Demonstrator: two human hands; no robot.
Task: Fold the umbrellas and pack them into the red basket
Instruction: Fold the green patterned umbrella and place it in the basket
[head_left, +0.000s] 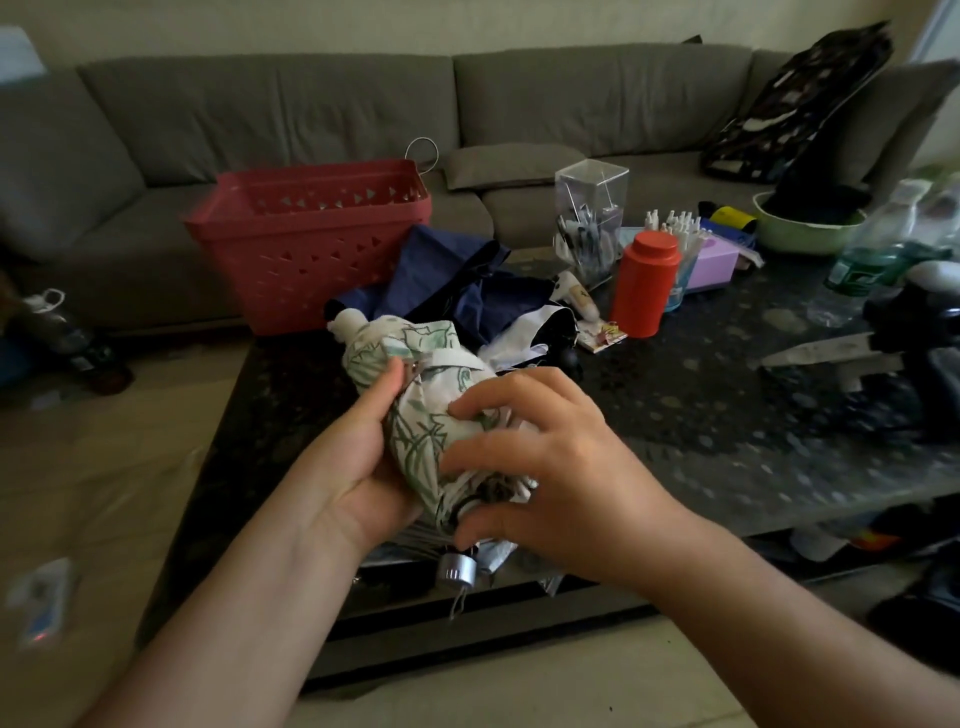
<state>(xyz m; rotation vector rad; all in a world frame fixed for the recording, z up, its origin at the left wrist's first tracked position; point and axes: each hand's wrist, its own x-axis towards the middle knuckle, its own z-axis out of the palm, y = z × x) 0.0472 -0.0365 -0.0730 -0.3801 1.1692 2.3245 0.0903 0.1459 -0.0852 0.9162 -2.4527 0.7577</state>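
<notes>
The leaf-print umbrella (415, 415) is held just above the near edge of the tabletop (727, 441). It is gripped from below by the left hand (358, 467), likely so the cloth stays rolled. The right hand (550, 467) is curled over the top, and the folds are pressed flat by it. A white strap (447, 358) is seen near the left thumb, perhaps waiting to be closed. The red basket (311, 239) is stood at the far corner, ready for packing. A dark blue umbrella (447, 280) is left loose beside it. A grey sofa (311, 104) is seen behind.
</notes>
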